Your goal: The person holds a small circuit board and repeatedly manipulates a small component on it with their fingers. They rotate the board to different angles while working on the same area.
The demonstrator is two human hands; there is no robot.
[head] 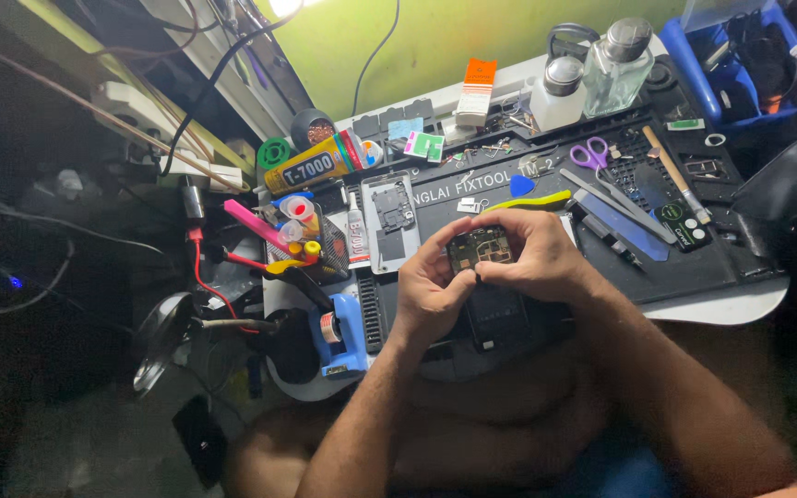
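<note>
Now, from the left: a yellow glue tube [311, 163] lies on the desk [731, 304], then an opened phone [390, 222]. Your left hand [426, 295] and right hand [532, 263] meet, both pinching a small circuit board [479, 249] above the black mat [694, 267]. Purple scissors [592, 155] lie further right.

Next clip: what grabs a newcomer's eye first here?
Both hands at centre, left hand and right hand, pinch a small circuit board over the dark repair mat. Up left lies a yellow glue tube; purple-handled scissors and clear bottles sit at upper right.
</note>
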